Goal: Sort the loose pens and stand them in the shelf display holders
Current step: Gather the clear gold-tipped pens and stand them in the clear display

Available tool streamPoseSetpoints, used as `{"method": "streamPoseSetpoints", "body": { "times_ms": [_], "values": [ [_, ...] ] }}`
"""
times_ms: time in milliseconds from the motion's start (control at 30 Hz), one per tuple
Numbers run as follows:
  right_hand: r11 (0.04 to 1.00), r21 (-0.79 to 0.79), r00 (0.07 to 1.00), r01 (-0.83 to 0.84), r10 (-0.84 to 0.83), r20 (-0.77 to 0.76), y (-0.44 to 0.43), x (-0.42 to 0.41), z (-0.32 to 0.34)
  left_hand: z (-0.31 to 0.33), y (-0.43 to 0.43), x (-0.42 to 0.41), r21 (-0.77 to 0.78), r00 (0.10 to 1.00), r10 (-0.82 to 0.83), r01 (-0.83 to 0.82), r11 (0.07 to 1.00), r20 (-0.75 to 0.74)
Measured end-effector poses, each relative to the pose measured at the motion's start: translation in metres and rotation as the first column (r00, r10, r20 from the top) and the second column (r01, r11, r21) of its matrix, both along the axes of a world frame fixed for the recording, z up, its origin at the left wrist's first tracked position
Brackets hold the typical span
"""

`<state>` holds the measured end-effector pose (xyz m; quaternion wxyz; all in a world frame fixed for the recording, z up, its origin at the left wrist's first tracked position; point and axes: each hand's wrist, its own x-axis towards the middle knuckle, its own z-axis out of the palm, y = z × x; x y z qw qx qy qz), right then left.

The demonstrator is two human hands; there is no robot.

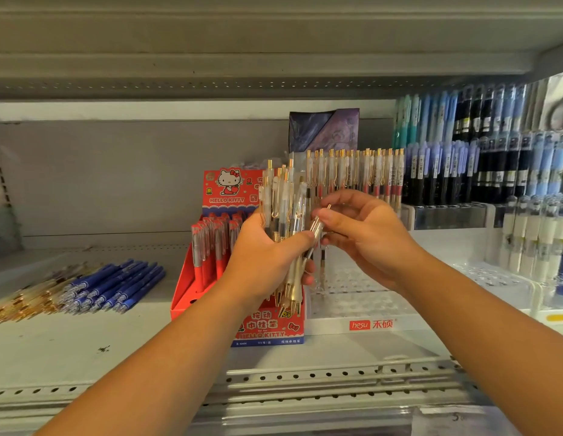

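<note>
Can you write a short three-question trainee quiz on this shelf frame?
1. True or false: the left hand holds a bundle of gold-clip pens.
2. Where do the blue pens lie? A) flat on the shelf at left B) in the red Hello Kitty box
3. What does the right hand pinch?

Key: 1 true. 2 A. 3 a single pen, drawn from the bundle, in front of the clear holder whose back row already stands full.
</note>
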<state>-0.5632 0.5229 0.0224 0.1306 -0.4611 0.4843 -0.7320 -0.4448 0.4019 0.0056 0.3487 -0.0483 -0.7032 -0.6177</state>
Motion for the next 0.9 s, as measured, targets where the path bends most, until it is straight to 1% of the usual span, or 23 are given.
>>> {"method": "streamPoseSetpoints", "body": {
  "times_ms": [133, 233, 300, 367, 467, 533, 667, 800, 900],
  "values": [
    [0.997, -0.076, 0.999, 0.011, -0.008, 0.034, 0.000, 0.000, 0.001, 0.001, -0.001, 0.000, 0.063, 0.999, 0.048, -0.048, 0.997, 0.006],
    [0.989, -0.127, 0.996, 0.070, -0.062, 0.065, 0.000, -0.002, 0.002, 0.001, -0.004, -0.001, 0.047, 0.988, 0.149, -0.151, 0.987, 0.028],
    [0.976, -0.168, 0.986, 0.141, -0.124, 0.110, 0.002, -0.006, 0.005, 0.001, -0.004, 0.000, 0.042, 0.987, 0.154, -0.156, 0.987, 0.041],
    [0.945, -0.180, 0.960, 0.272, -0.255, 0.112, 0.005, -0.012, 0.007, 0.000, -0.003, -0.001, -0.002, 0.983, 0.177, -0.177, 0.984, 0.038],
    [0.864, -0.179, 0.878, 0.470, -0.479, -0.010, 0.007, -0.019, 0.007, 0.001, 0.000, 0.001, -0.090, 0.980, 0.198, -0.196, 0.977, 0.017],
    [0.821, -0.210, 0.826, 0.531, -0.557, -0.090, 0.008, -0.022, 0.007, 0.001, 0.001, 0.001, -0.102, 0.978, 0.207, -0.204, 0.974, 0.015],
    [0.744, -0.268, 0.726, 0.612, -0.663, -0.183, 0.006, -0.026, 0.007, 0.003, 0.002, 0.003, -0.068, 0.979, 0.202, -0.201, 0.977, 0.020],
    [0.684, -0.248, 0.617, 0.687, -0.728, -0.299, 0.001, -0.028, 0.004, 0.002, 0.002, 0.001, -0.086, 0.978, 0.207, -0.206, 0.975, 0.008],
    [0.682, -0.233, 0.590, 0.693, -0.722, -0.360, -0.002, -0.028, 0.001, 0.001, 0.001, 0.000, -0.094, 0.979, 0.204, -0.203, 0.975, 0.001]
  ]
}}
